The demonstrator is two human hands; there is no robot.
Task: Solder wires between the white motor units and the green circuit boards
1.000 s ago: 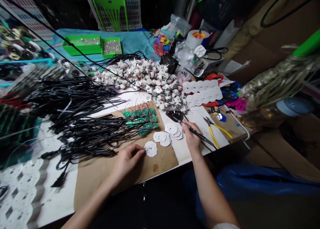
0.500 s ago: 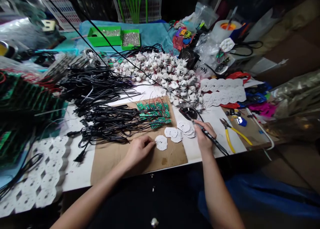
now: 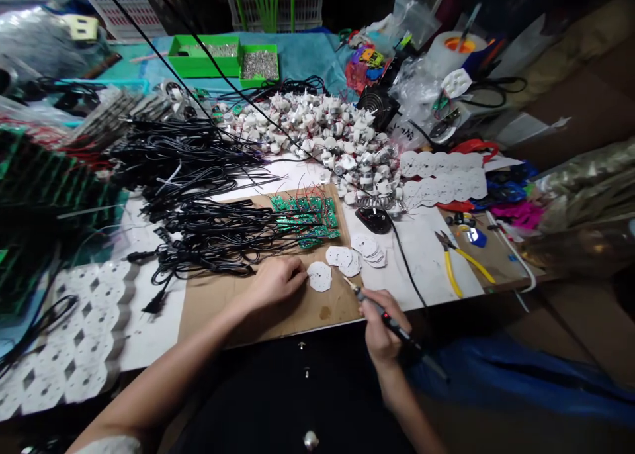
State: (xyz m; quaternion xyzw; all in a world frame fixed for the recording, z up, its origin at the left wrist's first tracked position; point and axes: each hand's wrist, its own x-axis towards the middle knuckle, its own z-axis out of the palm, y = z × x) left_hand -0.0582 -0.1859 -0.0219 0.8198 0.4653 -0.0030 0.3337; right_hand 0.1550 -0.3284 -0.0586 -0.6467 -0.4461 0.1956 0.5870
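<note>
In my right hand (image 3: 384, 321) is a soldering iron (image 3: 391, 323), gripped like a pen, its bare tip pointing up and left over the cardboard (image 3: 278, 318). My left hand (image 3: 278, 278) rests on the cardboard with thumb and fingers pinched together at the left edge of a white octagonal board (image 3: 319, 276). What the pinch holds, if anything, is too small to make out. Beside that board lie overlapping white boards (image 3: 343, 259) and a small fanned stack of them (image 3: 370, 250). Behind are green circuit boards (image 3: 305, 221) with red wires and black cords (image 3: 213, 232).
A black soldering iron stand (image 3: 373, 220) stands in front of a heap of white motor-like parts (image 3: 317, 133). Yellow-handled cutters (image 3: 461, 261) lie at right. Uncut white board sheets (image 3: 444, 176) lie behind them, others (image 3: 74, 328) at left. Green trays (image 3: 206, 60) hold small metal parts.
My right hand has brought the soldering iron from the black stand towards me and left, over the cardboard's front right. My left hand has stayed by the white board.
</note>
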